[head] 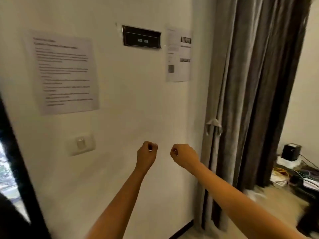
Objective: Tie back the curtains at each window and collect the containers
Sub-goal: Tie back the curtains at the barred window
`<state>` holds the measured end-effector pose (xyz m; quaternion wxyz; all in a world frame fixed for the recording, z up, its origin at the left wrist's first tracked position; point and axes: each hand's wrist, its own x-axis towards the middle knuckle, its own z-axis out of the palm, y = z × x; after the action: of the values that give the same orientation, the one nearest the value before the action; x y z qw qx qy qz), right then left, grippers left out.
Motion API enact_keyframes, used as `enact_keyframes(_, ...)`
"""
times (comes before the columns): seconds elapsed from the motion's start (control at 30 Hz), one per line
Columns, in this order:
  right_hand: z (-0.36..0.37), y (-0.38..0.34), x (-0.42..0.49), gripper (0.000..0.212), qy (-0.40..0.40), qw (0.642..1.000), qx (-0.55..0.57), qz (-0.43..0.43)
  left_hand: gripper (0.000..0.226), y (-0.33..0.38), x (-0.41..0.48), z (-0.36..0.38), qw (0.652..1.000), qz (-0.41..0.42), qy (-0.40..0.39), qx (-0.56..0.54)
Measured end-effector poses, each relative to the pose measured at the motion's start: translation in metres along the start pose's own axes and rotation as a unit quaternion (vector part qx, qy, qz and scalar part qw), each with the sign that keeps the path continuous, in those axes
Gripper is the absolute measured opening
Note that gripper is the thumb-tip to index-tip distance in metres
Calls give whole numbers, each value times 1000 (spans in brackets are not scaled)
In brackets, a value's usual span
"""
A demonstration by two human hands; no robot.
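Left of the grey curtain (250, 83), I see both hands raised before the white wall (131, 100), fingers curled into fists with nothing in them that I can make out. The right hand (183, 156) is near the curtain's left edge, not touching it; the left hand (146, 153) is further left. A pale tie (214, 124) sits on that edge, above the right hand.
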<state>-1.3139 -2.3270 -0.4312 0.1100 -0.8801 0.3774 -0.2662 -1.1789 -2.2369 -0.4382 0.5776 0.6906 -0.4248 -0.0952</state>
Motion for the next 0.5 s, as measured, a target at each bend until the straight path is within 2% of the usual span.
enact_keyframes(0.2,-33,89,21,21,10,999,-12,43,21,22,31,99,998,-9,-55,-16)
enact_keyframes(0.5,-59,217,73,21,30,997,-15,76,26,32,104,222,996,2,-86,-25)
